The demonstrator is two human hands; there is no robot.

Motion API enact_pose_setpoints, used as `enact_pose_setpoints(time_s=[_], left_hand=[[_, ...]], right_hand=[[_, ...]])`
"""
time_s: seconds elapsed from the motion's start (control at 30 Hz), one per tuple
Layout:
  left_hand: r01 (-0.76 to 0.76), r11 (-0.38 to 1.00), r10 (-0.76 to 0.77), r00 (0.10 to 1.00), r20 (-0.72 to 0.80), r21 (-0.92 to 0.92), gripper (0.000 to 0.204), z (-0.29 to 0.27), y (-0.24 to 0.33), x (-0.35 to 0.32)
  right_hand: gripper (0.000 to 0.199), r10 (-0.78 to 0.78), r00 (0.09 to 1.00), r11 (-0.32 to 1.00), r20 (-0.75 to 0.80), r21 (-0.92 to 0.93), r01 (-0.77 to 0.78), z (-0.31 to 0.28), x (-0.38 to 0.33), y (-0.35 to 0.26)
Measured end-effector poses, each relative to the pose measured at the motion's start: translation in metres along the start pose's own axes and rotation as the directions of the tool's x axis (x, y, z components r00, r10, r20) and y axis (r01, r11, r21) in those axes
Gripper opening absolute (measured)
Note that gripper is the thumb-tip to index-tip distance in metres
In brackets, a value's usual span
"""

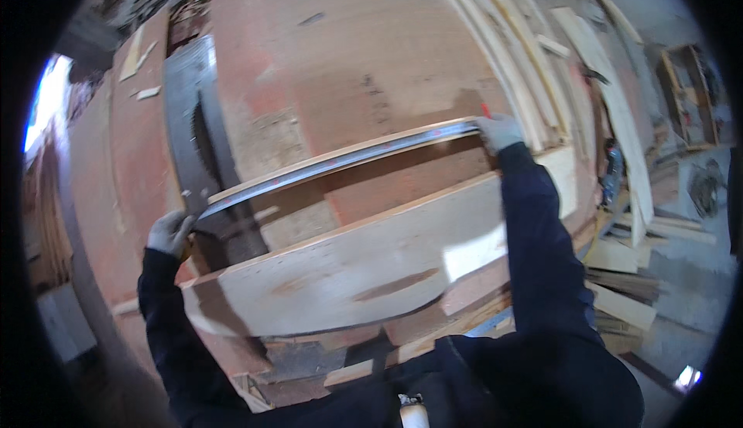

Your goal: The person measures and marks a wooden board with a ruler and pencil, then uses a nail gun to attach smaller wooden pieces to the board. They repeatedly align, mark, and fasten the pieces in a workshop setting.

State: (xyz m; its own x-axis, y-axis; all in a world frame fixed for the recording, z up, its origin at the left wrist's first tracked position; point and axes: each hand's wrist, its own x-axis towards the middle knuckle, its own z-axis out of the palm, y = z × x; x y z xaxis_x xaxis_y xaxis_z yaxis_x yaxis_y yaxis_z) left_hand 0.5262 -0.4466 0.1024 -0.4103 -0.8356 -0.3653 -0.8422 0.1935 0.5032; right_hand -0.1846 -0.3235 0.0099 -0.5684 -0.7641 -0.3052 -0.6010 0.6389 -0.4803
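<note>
The left hand (170, 234) seems to pinch 1 end of the silver tape measure (348, 160), and the right hand (503, 132) seems to be closed on the other end, with a red tip (485, 109) poking up beside it. The tape runs between the 2 hands, along a long wood strip (414, 131). This looks like the measuring step; the next move seems to call for holding the tape straight and flat. The marks on the tape and the dark marks (373, 91) left of the right hand are too blurry to read.
</note>
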Motion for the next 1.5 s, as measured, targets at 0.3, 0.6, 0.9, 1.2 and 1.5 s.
enact_pose_setpoints(time_s=[0.3, 0.6, 0.9, 1.2, 1.5], left_hand=[[-0.013, 0.994, 0.011, 1.0, 0.02, 0.104, 0.03, -0.004, 0.011, 0.001], [0.001, 0.989, -0.005, 1.0, 0.031, 0.151, 0.031, -0.001, 0.011, 0.002], [-0.002, 0.988, -0.002, 1.0, 0.028, 0.152, 0.031, 0.0, 0.009, 0.002], [0.019, 0.993, -0.024, 0.999, 0.045, 0.119, 0.031, -0.001, 0.012, 0.001], [-0.015, 0.991, 0.012, 1.0, 0.028, 0.132, 0.03, 0.001, 0.008, 0.001]], right_hand=[[0.019, 0.24, 0.958, 0.863, 0.157, 0.418, -0.284, -0.006, -0.015, -0.021], [0.018, 0.241, 0.96, 0.871, 0.145, 0.403, -0.28, -0.005, -0.007, -0.01], [0.019, 0.251, 0.953, 0.857, 0.168, 0.419, -0.3, -0.006, -0.01, -0.013], [0.017, 0.255, 0.951, 0.85, 0.174, 0.429, -0.307, -0.006, -0.01, -0.014], [0.016, 0.242, 0.97, 0.876, 0.03, 0.423, -0.232, -0.014, 0.007, 0.004]])
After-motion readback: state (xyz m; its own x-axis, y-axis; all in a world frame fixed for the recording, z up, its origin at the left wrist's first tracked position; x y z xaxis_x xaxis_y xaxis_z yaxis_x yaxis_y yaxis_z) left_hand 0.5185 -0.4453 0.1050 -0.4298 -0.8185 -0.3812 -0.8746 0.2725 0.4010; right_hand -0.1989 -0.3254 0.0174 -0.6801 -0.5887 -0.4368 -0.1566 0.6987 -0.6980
